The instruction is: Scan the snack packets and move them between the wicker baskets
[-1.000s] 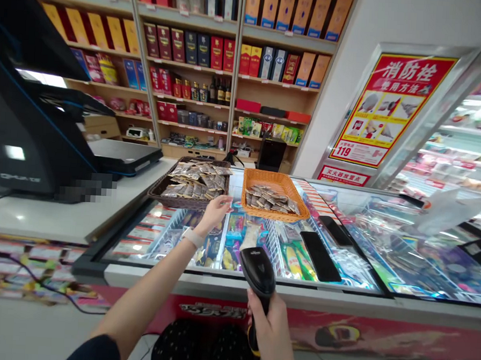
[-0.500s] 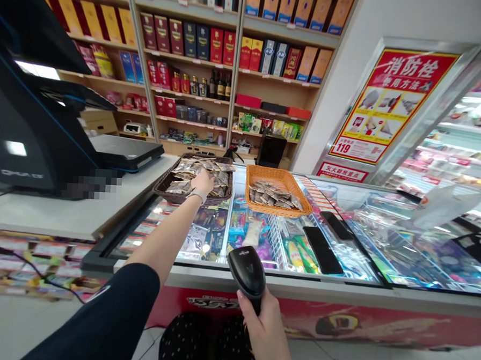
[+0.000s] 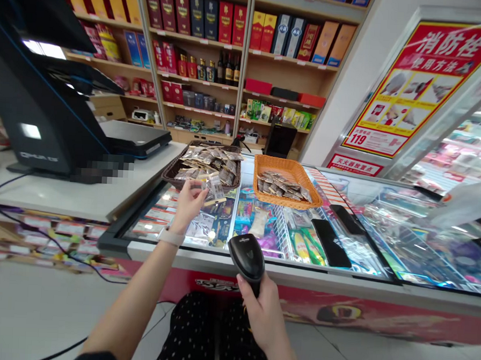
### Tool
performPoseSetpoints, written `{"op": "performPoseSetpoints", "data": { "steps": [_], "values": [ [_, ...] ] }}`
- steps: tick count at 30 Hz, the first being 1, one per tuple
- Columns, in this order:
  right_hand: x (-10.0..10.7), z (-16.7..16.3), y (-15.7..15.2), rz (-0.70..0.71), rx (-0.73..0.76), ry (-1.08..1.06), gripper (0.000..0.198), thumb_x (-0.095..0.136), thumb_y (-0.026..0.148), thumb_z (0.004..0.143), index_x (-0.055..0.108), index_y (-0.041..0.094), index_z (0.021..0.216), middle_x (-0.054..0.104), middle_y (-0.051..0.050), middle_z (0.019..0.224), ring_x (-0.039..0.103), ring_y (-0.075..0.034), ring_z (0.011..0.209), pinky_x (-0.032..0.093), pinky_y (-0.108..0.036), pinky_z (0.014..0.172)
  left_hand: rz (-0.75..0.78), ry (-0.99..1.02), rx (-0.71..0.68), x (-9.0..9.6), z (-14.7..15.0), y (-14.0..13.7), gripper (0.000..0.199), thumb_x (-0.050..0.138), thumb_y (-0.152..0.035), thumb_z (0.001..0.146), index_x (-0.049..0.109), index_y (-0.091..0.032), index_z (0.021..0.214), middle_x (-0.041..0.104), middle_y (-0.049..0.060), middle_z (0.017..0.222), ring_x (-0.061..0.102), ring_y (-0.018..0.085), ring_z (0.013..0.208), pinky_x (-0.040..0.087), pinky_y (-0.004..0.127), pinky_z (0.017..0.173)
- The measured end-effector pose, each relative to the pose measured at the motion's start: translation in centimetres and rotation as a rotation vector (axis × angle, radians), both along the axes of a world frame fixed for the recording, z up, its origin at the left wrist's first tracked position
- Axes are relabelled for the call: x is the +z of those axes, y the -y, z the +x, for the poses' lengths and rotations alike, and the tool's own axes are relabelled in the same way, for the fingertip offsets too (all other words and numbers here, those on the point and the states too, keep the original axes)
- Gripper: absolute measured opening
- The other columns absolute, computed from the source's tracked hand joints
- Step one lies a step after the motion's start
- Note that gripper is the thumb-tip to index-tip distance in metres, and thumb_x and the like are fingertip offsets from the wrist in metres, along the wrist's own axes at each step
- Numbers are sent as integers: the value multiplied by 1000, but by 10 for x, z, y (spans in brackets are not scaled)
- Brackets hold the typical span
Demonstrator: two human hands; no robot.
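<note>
A small clear-fronted packet [image 3: 215, 188] is pinched between the thumb and fingers of my left hand [image 3: 191, 200], just in front of the dark brown wicker basket [image 3: 170, 172]. Many similar packets [image 3: 213, 158] are heaped in that basket. My right hand [image 3: 262, 313] grips a black barcode scanner [image 3: 247, 258] by its handle, its head pointing up and away over the freezer's front edge. To the right of the dark basket stands an orange wicker basket [image 3: 291, 169], with a smaller pile of packets [image 3: 282, 186] in it.
Both baskets rest on a glass-topped chest freezer [image 3: 220, 254]. Two black phones [image 3: 330, 244] lie on its glass at the right. A till machine [image 3: 54, 122] stands on the white counter [image 3: 78, 201] at left. Shelves of boxed bottles [image 3: 210, 20] line the back.
My left hand has drawn back from the dark basket toward me, bringing one packet out. My right hand still holds the scanner in nearly the same place. The view has tilted downward.
</note>
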State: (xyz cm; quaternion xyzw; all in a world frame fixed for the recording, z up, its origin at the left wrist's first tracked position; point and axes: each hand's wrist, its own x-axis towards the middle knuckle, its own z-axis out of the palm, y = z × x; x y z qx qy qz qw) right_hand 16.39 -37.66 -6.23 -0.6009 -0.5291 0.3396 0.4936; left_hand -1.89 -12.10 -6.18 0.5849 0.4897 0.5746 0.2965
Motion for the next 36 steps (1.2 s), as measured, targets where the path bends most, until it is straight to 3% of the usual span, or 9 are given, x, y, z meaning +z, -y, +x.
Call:
{"op": "performPoseSetpoints", "data": {
  "steps": [5, 9, 23, 36],
  "values": [
    [4, -11, -4, -5, 44, 25, 38, 57, 48, 96, 72, 15, 106, 78, -9, 88, 73, -28, 86, 53, -32, 78, -66, 131, -79, -42, -2, 64, 60, 72, -41, 80, 52, -15, 130, 67, -1, 68, 55, 12, 55, 41, 22, 54],
    [4, -18, -9, -36, 78, 46, 39, 57, 45, 96, 72, 14, 113, 80, -10, 96, 74, -30, 92, 52, -34, 84, -101, 161, -71, -55, -3, 79, 58, 72, -41, 81, 59, -12, 130, 69, 1, 72, 63, 15, 66, 48, 25, 64],
    [-8, -33, -25, -106, 129, 138, 44, 53, 44, 99, 69, 10, 122, 79, -18, 110, 74, -36, 107, 53, -39, 90, -21, 58, -50, -59, -7, 78, 52, 68, -38, 87, 64, -12, 132, 70, 1, 71, 59, 13, 62, 49, 26, 63],
    [-9, -36, -24, -143, 129, 128, 44, 50, 46, 101, 68, 12, 122, 79, -17, 107, 75, -36, 105, 54, -38, 83, -45, 63, -34, -57, -6, 80, 54, 68, -38, 87, 63, -11, 134, 71, 2, 71, 60, 14, 63, 47, 26, 64]
  ]
}}
